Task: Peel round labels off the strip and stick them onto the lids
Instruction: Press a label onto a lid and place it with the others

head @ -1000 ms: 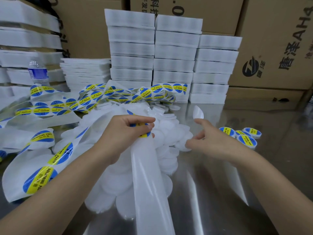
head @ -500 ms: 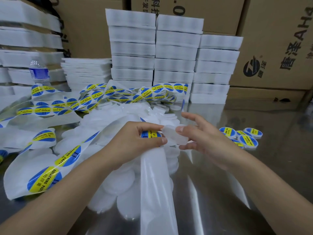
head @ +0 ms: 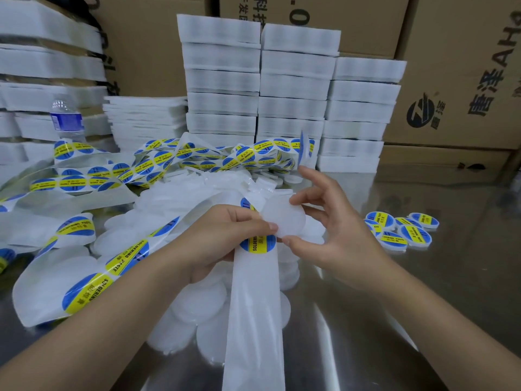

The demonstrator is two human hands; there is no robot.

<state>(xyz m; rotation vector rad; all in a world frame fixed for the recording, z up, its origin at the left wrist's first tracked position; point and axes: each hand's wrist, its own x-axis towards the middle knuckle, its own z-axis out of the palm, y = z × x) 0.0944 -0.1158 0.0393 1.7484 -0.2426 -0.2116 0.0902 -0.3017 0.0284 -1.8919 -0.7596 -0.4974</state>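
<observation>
The left hand (head: pixel 222 238) grips the label strip (head: pixel 253 306). At its 3 o'clock, the right hand (head: pixel 341 241) pinches a blank white lid (head: pixel 284 221).

Steel table (head: pixel 423 292) under lids (head: pixel 191 303), strip (head: pixel 93 283)

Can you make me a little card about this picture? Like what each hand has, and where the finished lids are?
left hand: grips the strip, thumb beside a blue-and-yellow label
right hand: pinches a blank white lid just above that label
blank lids: piled under the hands
done lids: small cluster on the table, to the right
behind: white stacks, boxes, a bottle
</observation>
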